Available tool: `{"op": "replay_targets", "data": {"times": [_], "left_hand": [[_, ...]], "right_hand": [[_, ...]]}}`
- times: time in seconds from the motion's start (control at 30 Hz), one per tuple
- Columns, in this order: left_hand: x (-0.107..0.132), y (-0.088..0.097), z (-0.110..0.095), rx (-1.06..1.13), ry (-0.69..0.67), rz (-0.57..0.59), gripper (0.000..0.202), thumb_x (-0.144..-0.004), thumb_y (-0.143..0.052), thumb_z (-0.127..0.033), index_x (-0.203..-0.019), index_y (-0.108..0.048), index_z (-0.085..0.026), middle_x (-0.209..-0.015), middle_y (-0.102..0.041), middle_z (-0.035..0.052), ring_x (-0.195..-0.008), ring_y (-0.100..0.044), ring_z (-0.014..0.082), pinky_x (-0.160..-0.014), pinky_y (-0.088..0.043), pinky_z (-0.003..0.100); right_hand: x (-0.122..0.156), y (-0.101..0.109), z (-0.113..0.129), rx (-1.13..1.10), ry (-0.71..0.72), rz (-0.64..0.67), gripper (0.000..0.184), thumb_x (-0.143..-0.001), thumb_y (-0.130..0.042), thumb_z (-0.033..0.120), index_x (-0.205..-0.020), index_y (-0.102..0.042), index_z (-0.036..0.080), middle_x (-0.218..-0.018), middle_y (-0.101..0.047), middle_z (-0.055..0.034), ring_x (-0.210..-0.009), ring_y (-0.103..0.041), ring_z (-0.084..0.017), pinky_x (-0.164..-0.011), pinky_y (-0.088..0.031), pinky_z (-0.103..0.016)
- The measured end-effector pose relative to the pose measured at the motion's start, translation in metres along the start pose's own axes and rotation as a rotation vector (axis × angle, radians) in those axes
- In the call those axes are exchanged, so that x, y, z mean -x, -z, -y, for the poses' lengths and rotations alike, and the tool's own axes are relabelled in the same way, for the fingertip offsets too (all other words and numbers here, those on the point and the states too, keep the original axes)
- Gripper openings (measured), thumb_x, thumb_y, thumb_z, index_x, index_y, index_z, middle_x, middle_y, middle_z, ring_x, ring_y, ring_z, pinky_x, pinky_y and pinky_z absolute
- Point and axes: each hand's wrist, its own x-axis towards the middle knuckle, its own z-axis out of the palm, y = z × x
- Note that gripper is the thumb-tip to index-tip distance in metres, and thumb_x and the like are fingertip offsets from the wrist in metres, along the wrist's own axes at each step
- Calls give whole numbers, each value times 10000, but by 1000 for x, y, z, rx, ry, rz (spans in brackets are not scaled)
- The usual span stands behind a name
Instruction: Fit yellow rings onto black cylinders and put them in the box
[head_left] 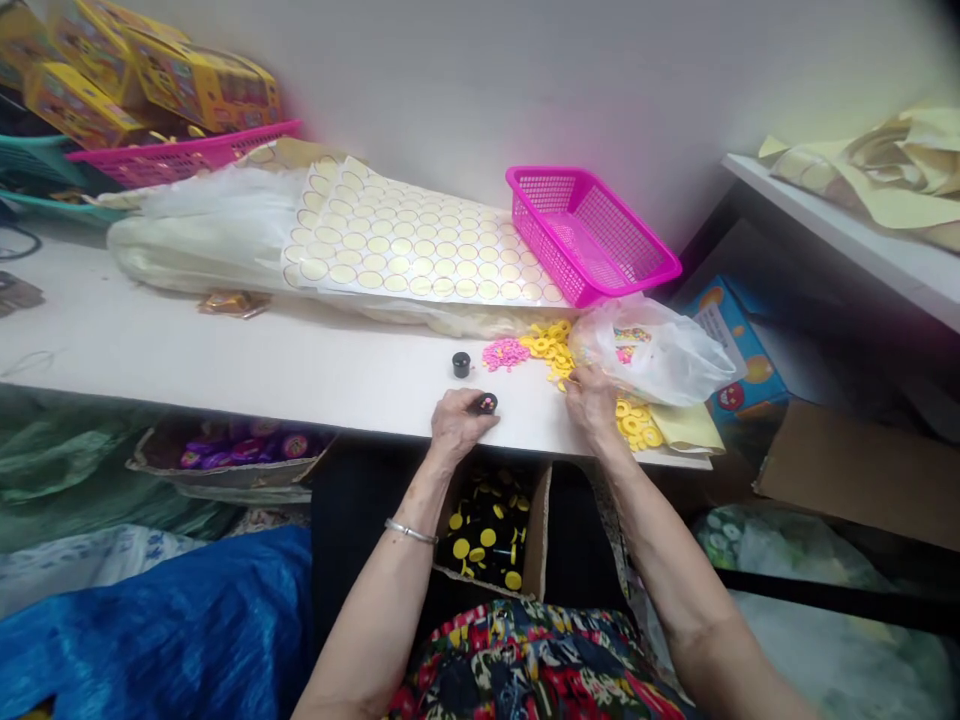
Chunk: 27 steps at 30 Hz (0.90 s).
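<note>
My left hand [459, 425] is closed around a small black cup [487, 404] with pink and yellow bits inside, held over the table's front edge. Another black cup [461, 365] stands on the tabletop just beyond. Beside it lies a heap of small pink pieces [505, 353], touching a pile of yellow rings [551, 348]. At the near edge of that pile is my right hand [590, 400], its fingers curled together; what they pinch is too small to make out. More yellow rings [637, 425] lie right of that wrist.
A cardboard box [537, 530] of black pieces with yellow tops sits below the table edge. Behind the piles are a white plastic bag [660, 350], a pink basket [600, 250] and sticker sheets [420, 240]. Yellow boxes [202, 85] are stacked at far left.
</note>
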Motion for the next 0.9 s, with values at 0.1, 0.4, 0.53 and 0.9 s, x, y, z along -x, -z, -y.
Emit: {"op": "replay_targets", "data": {"times": [0.1,0.4,0.53,0.9], "left_hand": [[-1,0,-2,-33,-45,9,301,-535,-776,-329,-816,-697,-254,-818,-653,-1,-802,-571,188,-751,-453,302],[-5,-3,-4,-60,-37,29,481,-497,-788,-428,-939,-694,-260,-916,-677,3,-884,-584,211,-835,-438,307],[-4,-1,-1,-61,-29,57,521,-479,-790,-431,-953,-687,-243,-921,-671,7,-899,-581,215,-837,-451,310],[-2,3,2,165,-49,-14,497,-436,-822,-339,-895,-694,-202,-890,-645,38,-861,-577,209,-821,-463,348]], "right_hand": [[25,8,-29,-71,-19,-140,194,-812,-439,210,-782,-626,167,-918,-596,-89,-870,-537,-208,-746,-409,-297],[45,13,-43,80,-26,-8,201,-820,-470,252,-888,-650,193,-960,-573,-58,-891,-513,-195,-706,-381,-281],[39,15,-36,203,-47,35,229,-800,-478,214,-961,-635,172,-1044,-559,-86,-978,-476,-222,-735,-367,-299],[39,14,-50,347,189,67,222,-798,-403,89,-810,-621,124,-946,-583,-146,-906,-451,-263,-718,-313,-362]]}}
